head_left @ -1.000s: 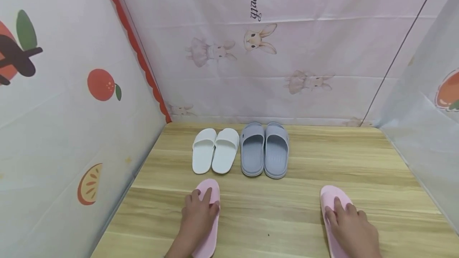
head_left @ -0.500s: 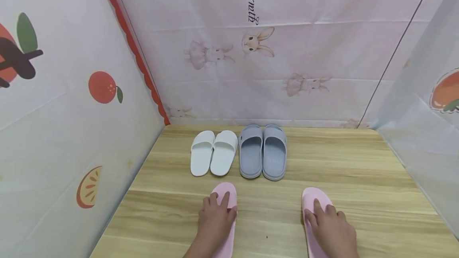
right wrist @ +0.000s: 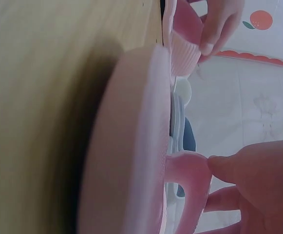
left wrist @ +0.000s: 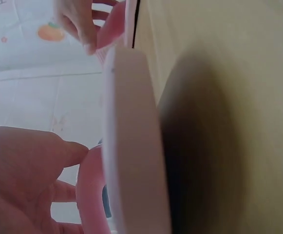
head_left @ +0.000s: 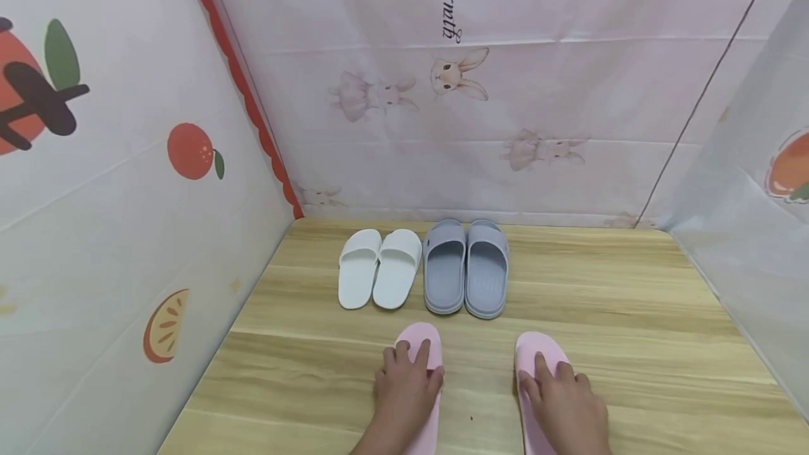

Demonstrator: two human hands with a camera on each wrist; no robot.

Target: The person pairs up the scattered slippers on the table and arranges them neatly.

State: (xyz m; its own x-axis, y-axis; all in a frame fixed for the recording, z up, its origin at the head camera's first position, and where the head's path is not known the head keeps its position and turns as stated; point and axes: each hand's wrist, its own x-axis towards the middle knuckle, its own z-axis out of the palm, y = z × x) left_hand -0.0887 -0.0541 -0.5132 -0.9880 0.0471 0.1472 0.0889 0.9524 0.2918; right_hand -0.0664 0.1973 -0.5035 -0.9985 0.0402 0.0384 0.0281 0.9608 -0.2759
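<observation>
My left hand (head_left: pixel 407 395) grips the strap of a pink slipper (head_left: pixel 422 334) from above, in the lower middle of the head view. To the right, my right hand (head_left: pixel 564 399) grips the strap of a matching pink slipper (head_left: pixel 537 344). Both toes point away from me, with a gap of bare floor between the pair. In the left wrist view the thumb meets the edge of the pink strap (left wrist: pixel 90 195), the fingers behind it. A similar hold on the other strap (right wrist: pixel 192 170) shows in the right wrist view. Shadows lie beneath both soles; whether they touch the floor I cannot tell.
Farther back, a pair of white slippers (head_left: pixel 357 279) stands next to a pair of grey slippers (head_left: pixel 444 276), near the back wall (head_left: pixel 569 90). The wood-patterned floor (head_left: pixel 632 300) is bounded by a fruit-printed left wall (head_left: pixel 107 216) and a pale right wall (head_left: pixel 746 125).
The left slipper has shifted right and the right slipper left, each carried by its hand, so the gap between them has narrowed. The white and grey pairs have stayed put.
</observation>
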